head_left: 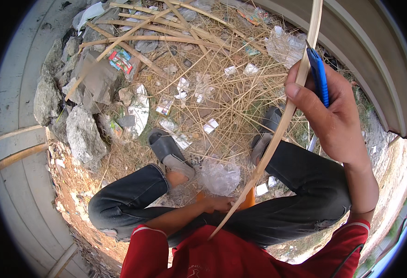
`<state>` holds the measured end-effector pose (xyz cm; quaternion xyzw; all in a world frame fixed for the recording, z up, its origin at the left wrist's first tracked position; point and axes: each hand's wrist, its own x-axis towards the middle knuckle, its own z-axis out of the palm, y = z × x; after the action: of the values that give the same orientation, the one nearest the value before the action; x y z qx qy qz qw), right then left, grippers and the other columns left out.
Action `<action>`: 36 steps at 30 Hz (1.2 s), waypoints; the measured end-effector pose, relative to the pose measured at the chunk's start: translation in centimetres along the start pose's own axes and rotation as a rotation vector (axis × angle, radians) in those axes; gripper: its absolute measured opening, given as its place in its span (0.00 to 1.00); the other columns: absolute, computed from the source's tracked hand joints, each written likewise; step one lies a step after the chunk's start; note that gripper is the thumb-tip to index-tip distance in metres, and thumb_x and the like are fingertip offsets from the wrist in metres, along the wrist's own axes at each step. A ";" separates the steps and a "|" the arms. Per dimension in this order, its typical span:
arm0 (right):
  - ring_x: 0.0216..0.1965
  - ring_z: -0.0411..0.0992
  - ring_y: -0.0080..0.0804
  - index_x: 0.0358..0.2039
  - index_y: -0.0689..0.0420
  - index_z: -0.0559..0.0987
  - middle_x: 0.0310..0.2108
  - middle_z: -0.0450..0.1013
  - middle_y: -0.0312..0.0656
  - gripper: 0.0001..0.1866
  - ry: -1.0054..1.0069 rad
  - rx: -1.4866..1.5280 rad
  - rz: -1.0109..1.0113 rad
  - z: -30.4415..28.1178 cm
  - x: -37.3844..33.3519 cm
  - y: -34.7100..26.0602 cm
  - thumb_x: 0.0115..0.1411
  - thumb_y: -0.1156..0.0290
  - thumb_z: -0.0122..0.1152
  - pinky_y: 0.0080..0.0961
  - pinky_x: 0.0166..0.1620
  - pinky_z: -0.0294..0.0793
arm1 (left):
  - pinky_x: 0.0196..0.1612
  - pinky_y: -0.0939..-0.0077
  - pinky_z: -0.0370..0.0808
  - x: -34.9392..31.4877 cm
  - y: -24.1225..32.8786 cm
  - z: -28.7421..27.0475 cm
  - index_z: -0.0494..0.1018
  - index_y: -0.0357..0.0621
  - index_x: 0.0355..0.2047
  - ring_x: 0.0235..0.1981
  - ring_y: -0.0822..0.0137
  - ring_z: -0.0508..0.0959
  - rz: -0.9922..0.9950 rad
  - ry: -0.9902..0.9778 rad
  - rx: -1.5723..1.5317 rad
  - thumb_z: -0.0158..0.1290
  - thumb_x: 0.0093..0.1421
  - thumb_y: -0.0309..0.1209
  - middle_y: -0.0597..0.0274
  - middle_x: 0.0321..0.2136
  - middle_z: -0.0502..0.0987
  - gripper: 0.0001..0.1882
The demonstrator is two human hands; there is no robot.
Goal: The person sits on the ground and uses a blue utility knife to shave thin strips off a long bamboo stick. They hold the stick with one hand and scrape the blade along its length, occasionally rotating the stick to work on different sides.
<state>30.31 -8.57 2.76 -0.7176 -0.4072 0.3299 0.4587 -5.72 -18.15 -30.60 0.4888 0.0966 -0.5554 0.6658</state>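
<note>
My right hand (328, 111) is raised at the right, closed around a long, pale bamboo strip (282, 125) pinched between thumb and fingers. The same hand also holds a blue utility knife (319, 76), its dark blade tip pointing up beside the strip. From above the hand, the strip slants down to the front of my red shirt. My left hand (219, 204) is low between my thighs, next to an orange object (247, 199) and behind the strip's lower part. Its fingers are partly hidden, so whether it grips anything is unclear.
More bamboo strips (152, 39) lie crossed at the far left, beside rough rocks (85, 134). Dry straw and litter cover the ground around my sandals (168, 150). A clear plastic bag (220, 176) sits between my feet. Panel walls (375, 51) rise on both sides.
</note>
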 end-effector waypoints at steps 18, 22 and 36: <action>0.25 0.66 0.26 0.35 0.61 0.73 0.22 0.67 0.38 0.10 -0.048 -0.015 -0.001 -3.7 13.7 2.4 0.66 0.67 0.58 0.29 0.31 0.67 | 0.46 0.68 0.76 0.3 0.9 -11.0 0.75 0.39 0.53 0.43 0.61 0.81 0.421 0.068 0.292 0.52 0.66 0.34 0.53 0.40 0.83 0.18; 0.24 0.66 0.24 0.35 0.61 0.75 0.22 0.68 0.37 0.10 -0.038 -0.045 -0.117 -3.7 14.6 1.9 0.66 0.66 0.58 0.26 0.29 0.66 | 0.49 0.62 0.75 1.5 2.7 -15.3 0.77 0.46 0.52 0.47 0.54 0.78 0.221 -0.125 0.394 0.56 0.64 0.41 0.50 0.45 0.80 0.19; 0.25 0.68 0.17 0.35 0.61 0.77 0.22 0.73 0.35 0.15 0.068 0.069 -0.303 -3.2 7.5 -4.4 0.66 0.60 0.61 0.20 0.29 0.66 | 0.43 0.68 0.78 -23.2 25.7 -16.5 0.58 0.36 0.68 0.38 0.66 0.80 0.988 0.713 -0.255 0.34 0.74 0.55 0.57 0.35 0.78 0.36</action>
<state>35.18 -2.04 7.25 -0.6424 -0.4834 0.2465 0.5412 14.11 6.89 -9.34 0.5478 0.1407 0.0314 0.8241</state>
